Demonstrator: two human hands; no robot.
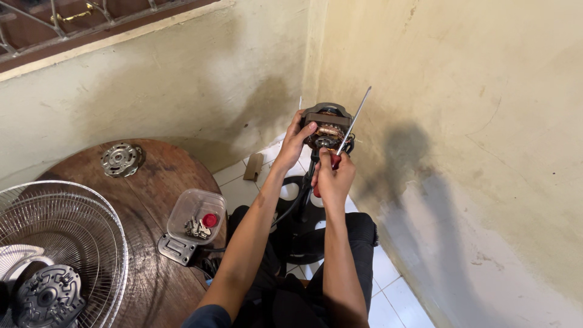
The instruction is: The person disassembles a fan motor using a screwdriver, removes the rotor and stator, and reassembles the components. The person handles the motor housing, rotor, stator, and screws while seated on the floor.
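Observation:
A fan motor (327, 124) with bare copper windings and a dark metal frame is held up in front of the wall corner. My left hand (295, 141) grips its left side, fingers curled over the frame. My right hand (334, 180) is closed around the red handle of a long screwdriver (352, 121); the thin metal shaft slants up and to the right past the motor. The motor sits on top of a black fan stand (303, 206) that runs down between my knees.
A round wooden table (155, 182) at left carries a clear plastic tub (195, 215) of screws with a red cap, a metal plate (177, 249), a round motor cover (121, 159) and a wire fan guard (61, 243). Walls close in ahead and right; white tiled floor lies below.

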